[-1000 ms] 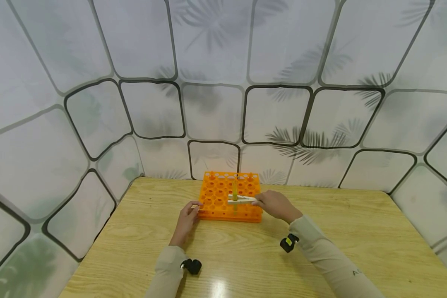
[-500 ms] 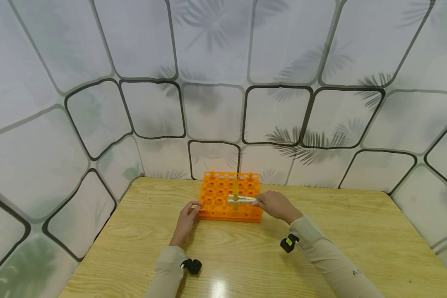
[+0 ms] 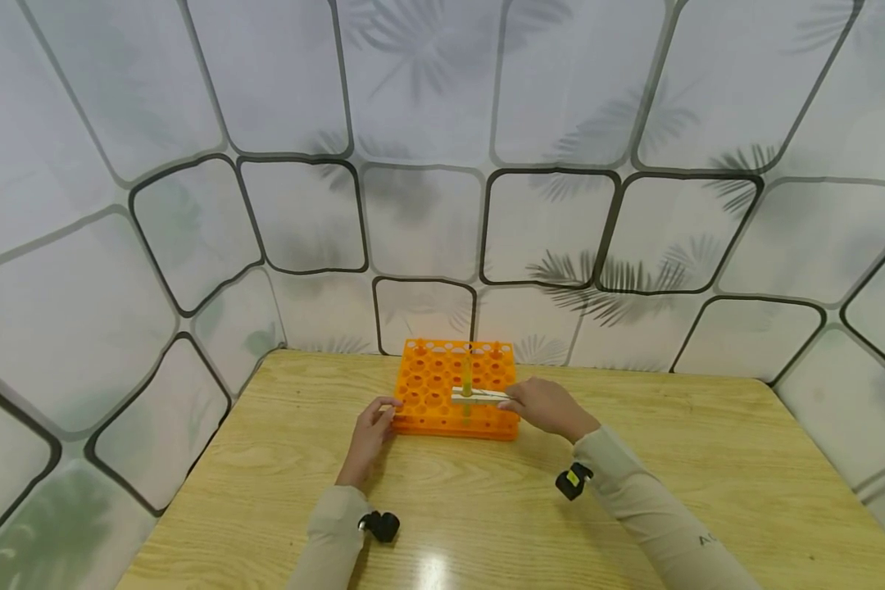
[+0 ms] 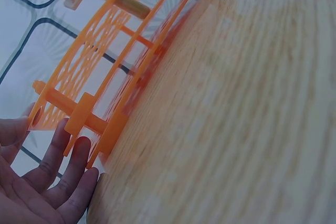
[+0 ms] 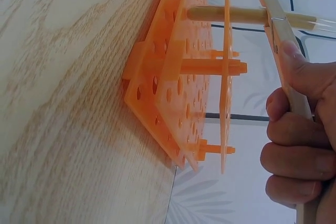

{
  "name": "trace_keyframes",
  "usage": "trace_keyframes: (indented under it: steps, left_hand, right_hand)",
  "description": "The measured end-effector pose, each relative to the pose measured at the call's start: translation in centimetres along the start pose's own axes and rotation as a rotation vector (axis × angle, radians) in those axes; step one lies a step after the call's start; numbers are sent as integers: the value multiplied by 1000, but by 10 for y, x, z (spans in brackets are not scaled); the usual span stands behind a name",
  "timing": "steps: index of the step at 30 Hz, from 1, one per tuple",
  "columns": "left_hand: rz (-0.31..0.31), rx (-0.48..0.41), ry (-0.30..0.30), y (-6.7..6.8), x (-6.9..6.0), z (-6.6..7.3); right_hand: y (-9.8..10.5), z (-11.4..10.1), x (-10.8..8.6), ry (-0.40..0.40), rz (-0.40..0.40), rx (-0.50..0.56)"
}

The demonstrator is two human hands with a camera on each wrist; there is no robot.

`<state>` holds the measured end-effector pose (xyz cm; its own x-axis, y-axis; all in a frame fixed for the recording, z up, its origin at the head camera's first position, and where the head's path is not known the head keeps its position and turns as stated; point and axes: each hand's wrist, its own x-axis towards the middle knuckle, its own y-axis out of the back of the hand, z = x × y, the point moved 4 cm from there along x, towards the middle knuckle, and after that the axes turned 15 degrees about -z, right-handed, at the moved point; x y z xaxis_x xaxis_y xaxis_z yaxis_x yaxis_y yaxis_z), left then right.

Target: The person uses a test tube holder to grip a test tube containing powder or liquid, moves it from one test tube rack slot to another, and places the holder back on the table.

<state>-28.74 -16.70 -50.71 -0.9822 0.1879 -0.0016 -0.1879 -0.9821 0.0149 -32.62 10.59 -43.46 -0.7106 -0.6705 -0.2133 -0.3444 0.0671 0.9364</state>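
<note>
An orange tube rack (image 3: 422, 401) with many holes stands on the table. One tube of yellow liquid (image 3: 467, 382) stands upright in it, its lower end below the top plate. A wooden tube clamp (image 5: 276, 27) closes around the tube above the top plate. My right hand (image 3: 553, 407) grips the clamp's handle, fingers curled round it in the right wrist view. My left hand (image 3: 369, 433) is at the rack's left end; in the left wrist view its slightly bent fingers (image 4: 73, 171) touch the rack's edge.
The wooden table (image 3: 442, 492) extends around the rack. A patterned curtain (image 3: 428, 221) hangs behind and at both sides. Black wrist cameras sit at both cuffs.
The clamp's jaws were apart around the tube and have come together on it. Neither hand nor the rack has visibly shifted.
</note>
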Motion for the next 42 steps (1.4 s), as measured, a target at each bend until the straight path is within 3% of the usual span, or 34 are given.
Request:
trace_keyframes:
  steps: [6,13,16,27,42]
  left_hand:
    - [-20,-5,7,0,1,0]
    - [-41,-17,36,-3,-8,22]
    - [-41,-14,41,-3,-9,24]
    - [-2,13,27,3,2,-1]
    - [-14,12,13,1,-1,0]
  right_hand:
    - [1,0,-1,8,-3,10]
    - [2,2,1,3,-4,6]
    - [1,3,1,0,-2,2]
    - [2,3,2,2,-3,-17]
    - [1,2,0,7,2,-27]
